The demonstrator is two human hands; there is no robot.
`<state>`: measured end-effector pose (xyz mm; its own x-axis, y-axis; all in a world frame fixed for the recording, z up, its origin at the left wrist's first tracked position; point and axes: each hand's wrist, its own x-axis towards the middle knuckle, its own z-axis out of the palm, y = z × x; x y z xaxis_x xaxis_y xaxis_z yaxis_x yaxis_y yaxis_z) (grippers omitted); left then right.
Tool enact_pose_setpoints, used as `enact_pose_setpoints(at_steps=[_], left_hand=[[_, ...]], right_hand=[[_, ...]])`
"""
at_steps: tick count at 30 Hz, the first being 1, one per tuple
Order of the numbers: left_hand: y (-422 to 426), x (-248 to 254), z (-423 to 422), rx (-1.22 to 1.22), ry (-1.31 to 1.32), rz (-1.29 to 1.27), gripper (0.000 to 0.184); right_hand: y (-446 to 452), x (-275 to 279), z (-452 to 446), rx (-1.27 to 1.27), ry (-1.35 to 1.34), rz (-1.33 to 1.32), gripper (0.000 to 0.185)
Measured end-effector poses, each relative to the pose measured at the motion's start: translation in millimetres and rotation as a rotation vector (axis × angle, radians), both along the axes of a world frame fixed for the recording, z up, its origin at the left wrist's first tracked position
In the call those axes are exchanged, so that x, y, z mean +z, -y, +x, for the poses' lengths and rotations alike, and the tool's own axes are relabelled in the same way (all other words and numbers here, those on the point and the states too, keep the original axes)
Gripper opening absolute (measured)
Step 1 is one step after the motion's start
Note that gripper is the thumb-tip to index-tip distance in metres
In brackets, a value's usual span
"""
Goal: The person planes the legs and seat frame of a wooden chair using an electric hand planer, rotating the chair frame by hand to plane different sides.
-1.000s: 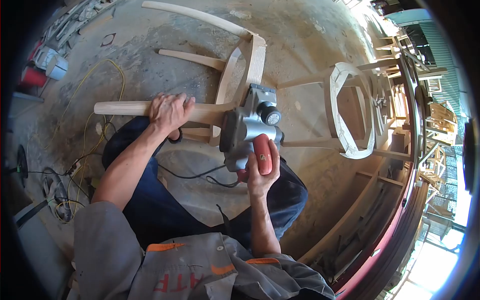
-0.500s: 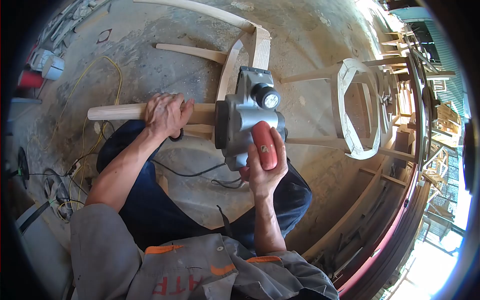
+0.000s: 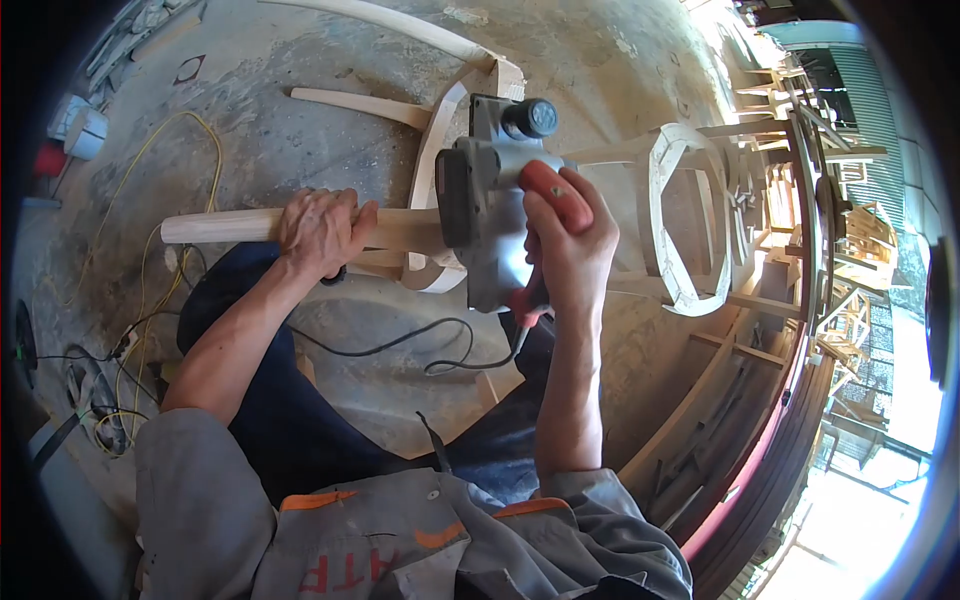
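My left hand point(image 3: 325, 235) is wrapped round a pale tapered wooden chair leg point(image 3: 218, 226), pressing on it from above. This leg belongs to a bare wooden chair frame point(image 3: 433, 165) lying on its side in front of me. My right hand point(image 3: 578, 245) grips the red handle of a grey electric hand planer point(image 3: 492, 215). The planer is tilted over the right end of the leg and hides the joint there. I cannot tell whether its sole touches the wood. A black power cord point(image 3: 400, 350) runs from the handle down across the floor.
Another wooden chair frame point(image 3: 660, 220) lies to the right, beside a long timber rack point(image 3: 735, 350). Yellow cable point(image 3: 215, 150) and a tangle of dark cords lie at the left. White buckets point(image 3: 85, 132) stand at the far left, near scrap wood.
My right hand has moved up and to the right with the planer, which is now tilted more. My left hand keeps its hold on the chair leg. The whole view has shifted slightly.
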<state>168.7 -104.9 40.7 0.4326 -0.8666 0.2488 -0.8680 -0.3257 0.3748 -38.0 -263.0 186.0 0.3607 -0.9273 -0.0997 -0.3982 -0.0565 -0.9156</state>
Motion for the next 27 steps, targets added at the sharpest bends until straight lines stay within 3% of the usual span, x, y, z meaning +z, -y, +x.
enact_pose_setpoints(at_steps=[8, 13, 17, 22, 27], left_hand=[[0, -5, -1, -0.003, 0.008, -0.035, 0.039], [0, -4, -1, 0.005, -0.02, -0.038, 0.041], [0, -4, -1, 0.01, 0.012, -0.041, 0.039], [2, -6, -3, 0.03, 0.011, -0.01, 0.038], [4, -10, -1, 0.046, 0.004, 0.023, 0.042]], right_hand=[[52, 21, 35, 0.115, -0.031, 0.039, 0.051], [92, 28, 69, 0.154, -0.026, 0.053, 0.019], [140, 33, 104, 0.189, -0.068, 0.105, 0.01], [208, 22, 149, 0.248, -0.171, 0.147, 0.011], [238, -6, 158, 0.241, 0.023, 0.233, 0.009]])
